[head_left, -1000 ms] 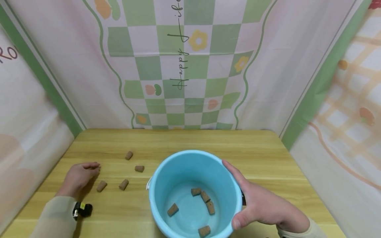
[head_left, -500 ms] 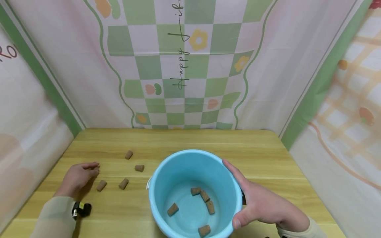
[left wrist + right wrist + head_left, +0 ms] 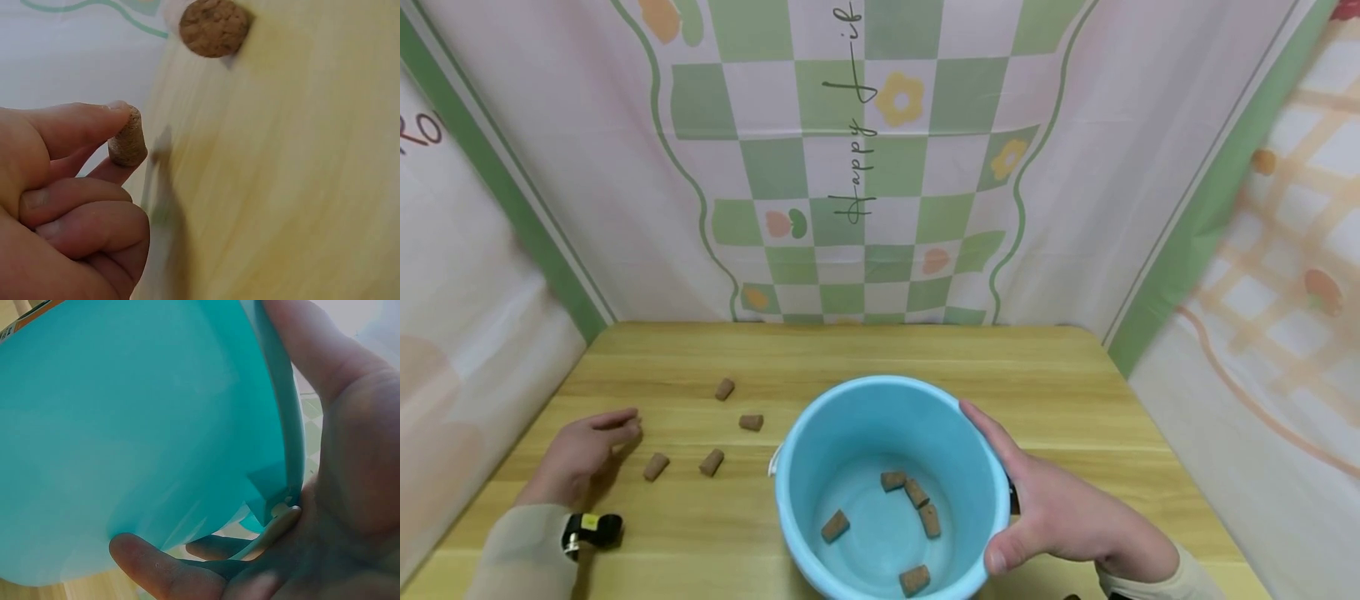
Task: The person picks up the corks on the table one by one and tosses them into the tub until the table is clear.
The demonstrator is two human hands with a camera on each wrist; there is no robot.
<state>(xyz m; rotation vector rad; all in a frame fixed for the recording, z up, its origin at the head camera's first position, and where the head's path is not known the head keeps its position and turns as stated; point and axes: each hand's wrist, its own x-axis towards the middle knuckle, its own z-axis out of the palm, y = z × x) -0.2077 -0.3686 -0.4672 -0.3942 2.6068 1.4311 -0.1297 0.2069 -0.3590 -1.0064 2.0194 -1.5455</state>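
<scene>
At the left of the table, my left hand pinches a brown cork between thumb and forefinger. Its other fingers are folded in, as the left wrist view shows; from the head that cork is hidden. Another cork lies beyond it there. My right hand grips the right side of a light blue bucket, thumb and a finger at the rim and the remaining fingers against the outer wall. Inside, several corks lie on the bottom, one of them a cork off to the left.
Several loose corks lie between my left hand and the bucket, including a near cork and a far cork. The wooden table ends at a patterned cloth behind, with more cloth at both sides. A white handle hangs on the bucket's left.
My left hand has drawn a little to the left, away from the corks on the table. The right hand and the bucket stay where they were.
</scene>
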